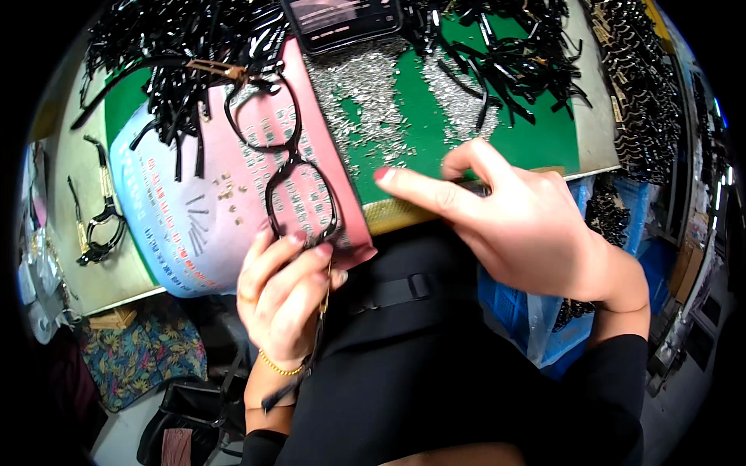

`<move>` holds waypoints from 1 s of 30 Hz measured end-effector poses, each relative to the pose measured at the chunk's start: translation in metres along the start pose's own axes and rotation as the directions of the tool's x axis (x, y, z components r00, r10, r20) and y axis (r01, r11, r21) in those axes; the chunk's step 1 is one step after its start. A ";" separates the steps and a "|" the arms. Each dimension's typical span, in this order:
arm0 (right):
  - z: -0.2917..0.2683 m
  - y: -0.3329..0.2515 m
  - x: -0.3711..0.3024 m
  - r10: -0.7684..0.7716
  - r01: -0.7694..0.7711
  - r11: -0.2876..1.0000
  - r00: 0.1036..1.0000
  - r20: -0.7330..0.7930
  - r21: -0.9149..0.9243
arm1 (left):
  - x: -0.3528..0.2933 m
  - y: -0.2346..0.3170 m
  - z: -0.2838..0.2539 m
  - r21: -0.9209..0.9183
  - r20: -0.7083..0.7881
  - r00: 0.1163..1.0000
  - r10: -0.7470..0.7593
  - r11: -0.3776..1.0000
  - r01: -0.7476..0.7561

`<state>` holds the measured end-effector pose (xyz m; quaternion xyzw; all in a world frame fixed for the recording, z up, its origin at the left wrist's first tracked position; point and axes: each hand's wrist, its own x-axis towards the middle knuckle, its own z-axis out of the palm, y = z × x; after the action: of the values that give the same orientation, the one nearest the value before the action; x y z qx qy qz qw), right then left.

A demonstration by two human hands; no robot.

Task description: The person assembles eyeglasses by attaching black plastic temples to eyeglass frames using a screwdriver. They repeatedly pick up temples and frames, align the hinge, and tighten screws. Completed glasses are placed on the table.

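Note:
My left hand (284,299) pinches a black eyeglass frame (294,159) at its near end, by the hinge. One temple of the frame runs down past my left wrist, and the other, with a gold-coloured section, stretches to the far left. Both rims are without visible lenses. My right hand (524,225) is over the table's front edge, index finger stretched out towards a pile of tiny silver metal pieces (361,97). Its other fingers curl round a dark thing that is mostly hidden. The frame lies above a pink and blue printed sheet (167,198).
Heaps of black temples (521,66) cover the table's far side, around a phone (346,23). Another silver pile (458,97) lies on the green mat (536,147). A second eyeglass frame (101,229) rests at the left. Blue crates (505,311) stand below right.

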<state>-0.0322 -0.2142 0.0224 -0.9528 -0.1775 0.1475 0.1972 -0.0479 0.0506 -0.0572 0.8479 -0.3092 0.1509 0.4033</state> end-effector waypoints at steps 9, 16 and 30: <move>0.023 -0.007 0.031 -0.323 0.326 0.945 0.944 0.069 -0.034 | 0.000 -0.022 -0.005 -0.255 -0.002 0.984 -0.175 0.952 0.169; 0.024 -0.011 0.033 -0.298 0.305 0.950 0.950 0.092 -0.070 | 0.006 -0.022 -0.009 -0.196 0.053 0.987 -0.153 0.967 0.161; 0.024 -0.012 0.040 -0.283 0.291 0.956 0.948 0.144 -0.041 | 0.013 -0.032 -0.008 -0.107 0.110 0.992 -0.065 0.991 0.077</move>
<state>-0.0087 -0.1802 -0.0022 -0.9101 -0.3318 0.1765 0.1744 -0.0172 0.0671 -0.0642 0.8416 -0.3077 0.0736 0.4377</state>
